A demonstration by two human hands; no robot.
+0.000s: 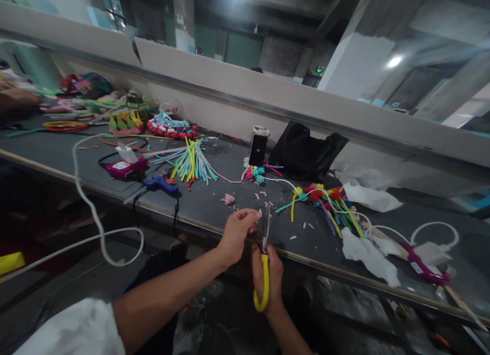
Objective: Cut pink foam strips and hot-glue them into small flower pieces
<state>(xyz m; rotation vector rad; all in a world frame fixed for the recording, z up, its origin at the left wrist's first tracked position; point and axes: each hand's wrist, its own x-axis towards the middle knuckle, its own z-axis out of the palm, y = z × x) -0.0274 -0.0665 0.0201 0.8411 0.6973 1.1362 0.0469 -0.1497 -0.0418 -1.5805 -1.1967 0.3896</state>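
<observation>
My right hand [273, 278] is wrapped round the yellow handle of a pair of scissors [265, 273], blades pointing up and away over the table's front edge. Just left of the blades, my left hand [239, 232] pinches a small pale pink piece [260, 213] between thumb and fingertips; it is too small to make out fully. Beyond my fingers lies a little pile of pink scraps [228, 198], with more pink bits scattered nearby. A bundle of yellow, teal and pink fuzzy stems [195, 161] rests further back to the left.
A blue glue gun [163, 183] and a purple power strip [126, 167] lie left; another purple strip [424, 265] lies right. A phone [258, 148] stands beside a black bag [308, 150]. White cables cross the table [206, 202]. Another person's hand [17, 97] shows far left.
</observation>
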